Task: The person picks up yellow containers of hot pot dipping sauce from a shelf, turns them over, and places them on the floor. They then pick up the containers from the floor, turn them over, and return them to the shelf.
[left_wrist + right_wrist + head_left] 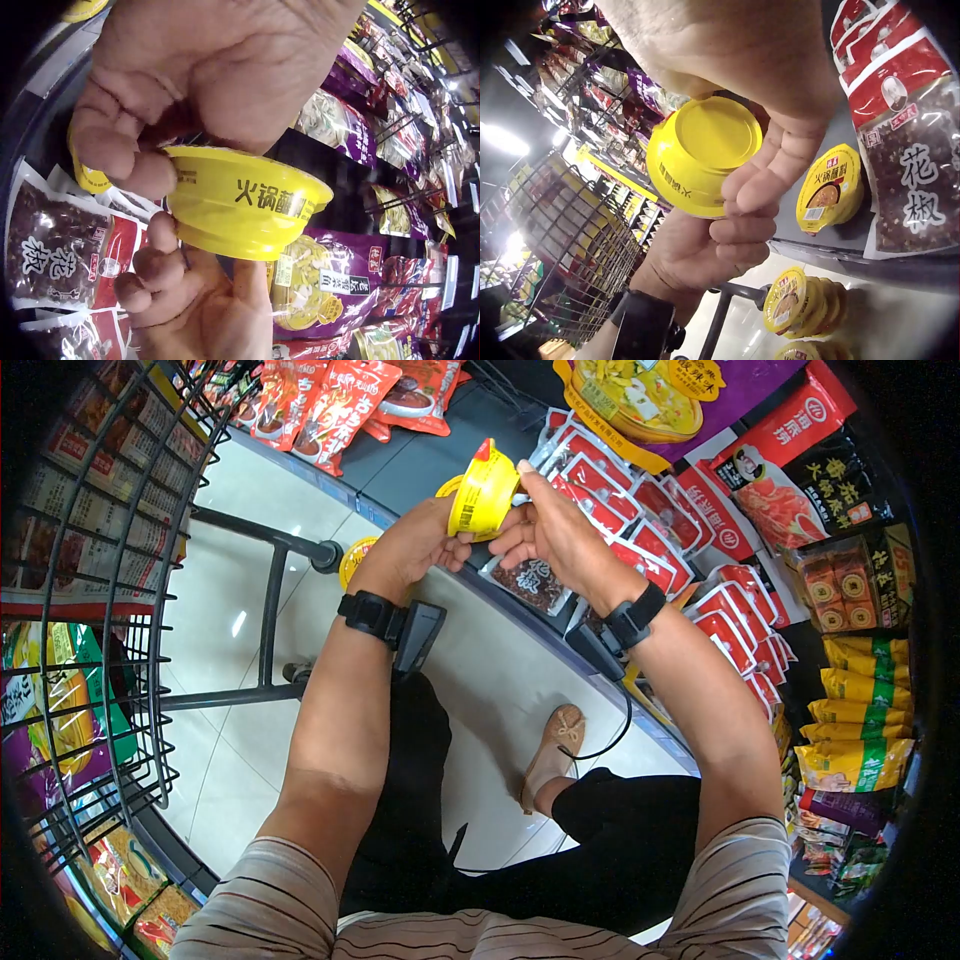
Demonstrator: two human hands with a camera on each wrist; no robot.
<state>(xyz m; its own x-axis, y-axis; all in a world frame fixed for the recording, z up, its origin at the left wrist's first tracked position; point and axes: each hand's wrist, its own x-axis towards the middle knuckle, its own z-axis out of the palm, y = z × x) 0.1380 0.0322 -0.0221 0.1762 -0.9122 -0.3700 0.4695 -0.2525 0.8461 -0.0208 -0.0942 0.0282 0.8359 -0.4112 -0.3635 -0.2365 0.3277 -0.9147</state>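
Observation:
A yellow tub of hot pot dipping sauce (484, 495) is tipped on its side between my two hands, over the shelf edge. My left hand (420, 545) holds it from the left, fingers curled by its lower rim. From the right, my right hand (565, 540) grips it with the thumb on the upper edge and bent fingers below. Its round base (718, 133) faces the right wrist view; printed characters show on its side in the left wrist view. Another yellow tub (829, 191) lies on the shelf close behind the hands, beside a packet of Sichuan peppercorns (911, 161).
Left stands a black wire cart (110, 560) with a dark frame bar (265, 615). Stacked yellow tubs (799, 304) sit lower down, near the shelf front. Red-and-white packets (600, 485), red bags (335, 410) and a purple-and-yellow bag (650, 405) fill the shelf (400, 475).

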